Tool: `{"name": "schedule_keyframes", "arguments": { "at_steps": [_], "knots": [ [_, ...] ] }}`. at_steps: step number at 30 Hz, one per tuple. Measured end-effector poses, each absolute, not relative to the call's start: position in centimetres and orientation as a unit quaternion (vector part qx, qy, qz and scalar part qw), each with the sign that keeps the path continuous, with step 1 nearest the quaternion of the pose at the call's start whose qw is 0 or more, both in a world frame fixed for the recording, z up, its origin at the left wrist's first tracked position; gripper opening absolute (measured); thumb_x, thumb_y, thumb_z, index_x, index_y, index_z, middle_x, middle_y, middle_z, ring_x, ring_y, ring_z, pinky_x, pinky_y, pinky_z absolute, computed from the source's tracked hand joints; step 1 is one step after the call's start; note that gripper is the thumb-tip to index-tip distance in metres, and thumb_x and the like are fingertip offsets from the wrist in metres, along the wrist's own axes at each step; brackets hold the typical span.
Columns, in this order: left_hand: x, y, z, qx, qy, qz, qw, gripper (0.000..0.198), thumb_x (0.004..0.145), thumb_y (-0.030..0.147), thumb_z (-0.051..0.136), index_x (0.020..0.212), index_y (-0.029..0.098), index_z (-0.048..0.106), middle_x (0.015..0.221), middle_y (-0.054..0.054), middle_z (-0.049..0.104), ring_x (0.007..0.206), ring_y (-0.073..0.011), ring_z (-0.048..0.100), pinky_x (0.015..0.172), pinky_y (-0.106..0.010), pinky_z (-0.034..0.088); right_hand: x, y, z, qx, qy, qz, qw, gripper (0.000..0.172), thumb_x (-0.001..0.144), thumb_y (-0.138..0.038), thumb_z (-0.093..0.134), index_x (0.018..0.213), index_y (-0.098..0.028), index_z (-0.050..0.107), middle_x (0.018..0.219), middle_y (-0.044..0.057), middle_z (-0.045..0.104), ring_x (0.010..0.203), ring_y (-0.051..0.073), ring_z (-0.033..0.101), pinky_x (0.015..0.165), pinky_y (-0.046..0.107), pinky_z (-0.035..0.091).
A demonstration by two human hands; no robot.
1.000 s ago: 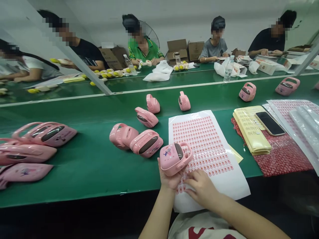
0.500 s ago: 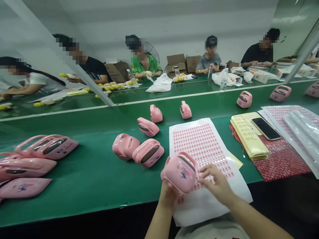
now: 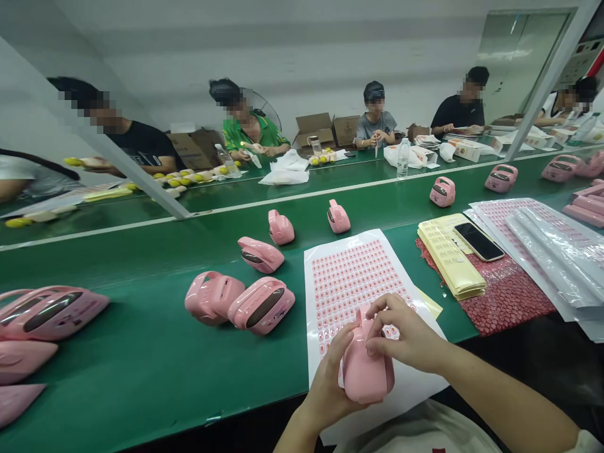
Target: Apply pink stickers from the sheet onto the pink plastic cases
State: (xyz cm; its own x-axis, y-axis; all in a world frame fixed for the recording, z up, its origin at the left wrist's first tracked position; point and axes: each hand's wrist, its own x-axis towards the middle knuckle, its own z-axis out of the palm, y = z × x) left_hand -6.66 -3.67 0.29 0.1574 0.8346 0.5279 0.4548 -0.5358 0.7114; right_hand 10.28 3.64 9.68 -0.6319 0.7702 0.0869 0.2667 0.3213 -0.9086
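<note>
Green bench: pink device held above label sheet.
It is cupped by the left hand, apparently for steadiness; it is touched by the right hand, fingers bent, any small item pinched being undiscernible.

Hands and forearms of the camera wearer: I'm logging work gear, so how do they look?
The left hand and right hand are bare, without gloves; no watch or bracelet shows. A pale sleeve edge shows on the right arm.

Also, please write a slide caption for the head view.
Left grip holds a pink handled case, right grip touching its side, over a printed sheet.
</note>
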Motion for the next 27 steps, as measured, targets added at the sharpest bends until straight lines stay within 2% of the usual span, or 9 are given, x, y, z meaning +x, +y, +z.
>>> {"name": "schedule_keyframes", "arguments": {
  "at_steps": [5,12,16,20,25,27],
  "knots": [
    [-6.9,-3.7,0.0,0.741,0.433,0.480,0.180,0.094,0.059,0.036,0.073,0.134,0.029,0.016,0.131,-0.017,0.036,0.117,-0.0354,0.041,0.089,-0.055,0.041,10.4,3.6,9.3,-0.328,-0.780,0.454,0.278,0.011,0.068,-0.013,0.064,0.062,-0.020,0.058,0.092,0.003,0.049,0.096,0.019,0.048,0.085,0.037,0.042],
    [-6.7,-3.6,0.0,0.747,0.433,0.476,0.167,0.092,0.061,0.034,0.072,0.133,0.029,0.016,0.129,-0.017,0.037,0.116,-0.0348,0.041,0.089,-0.055,0.041,10.6,3.0,7.7,-0.270,-0.819,0.343,0.371,0.009,0.073,-0.011,0.058,0.068,-0.019,0.056,0.087,0.004,0.052,0.086,0.016,0.051,0.075,0.032,0.046],
    [-6.6,-3.7,-0.2,0.740,0.428,0.485,0.184,0.090,0.061,0.033,0.072,0.133,0.026,0.018,0.129,-0.017,0.037,0.116,-0.0354,0.041,0.089,-0.057,0.040,10.9,2.7,7.2,-0.203,-0.860,0.245,0.400,0.008,0.079,-0.013,0.052,0.083,-0.018,0.057,0.095,0.008,0.053,0.089,0.016,0.051,0.075,0.030,0.047],
    [-6.8,-3.8,-0.3,0.720,0.439,0.491,0.217,0.095,0.056,0.032,0.075,0.132,0.031,0.018,0.131,-0.014,0.036,0.114,-0.0354,0.043,0.090,-0.057,0.040,11.3,2.6,6.9,-0.165,-0.885,0.175,0.398,0.022,0.081,-0.018,0.051,0.103,-0.018,0.055,0.103,0.011,0.052,0.097,0.019,0.049,0.079,0.031,0.047],
    [-6.6,-3.8,-0.2,0.712,0.441,0.496,0.230,0.098,0.053,0.034,0.077,0.132,0.034,0.018,0.131,-0.013,0.038,0.115,-0.0370,0.043,0.091,-0.057,0.040,11.6,2.6,6.5,-0.176,-0.883,0.221,0.374,0.027,0.080,-0.019,0.052,0.106,-0.023,0.053,0.104,0.009,0.052,0.098,0.019,0.050,0.083,0.032,0.045],
    [-6.5,-3.7,-0.1,0.718,0.442,0.493,0.216,0.097,0.055,0.034,0.075,0.132,0.033,0.017,0.130,-0.013,0.038,0.115,-0.0366,0.043,0.090,-0.057,0.041,11.5,2.4,6.1,-0.204,-0.869,0.266,0.364,0.032,0.077,-0.023,0.056,0.108,-0.024,0.051,0.110,0.009,0.049,0.104,0.021,0.047,0.087,0.036,0.043]
  ]
}}
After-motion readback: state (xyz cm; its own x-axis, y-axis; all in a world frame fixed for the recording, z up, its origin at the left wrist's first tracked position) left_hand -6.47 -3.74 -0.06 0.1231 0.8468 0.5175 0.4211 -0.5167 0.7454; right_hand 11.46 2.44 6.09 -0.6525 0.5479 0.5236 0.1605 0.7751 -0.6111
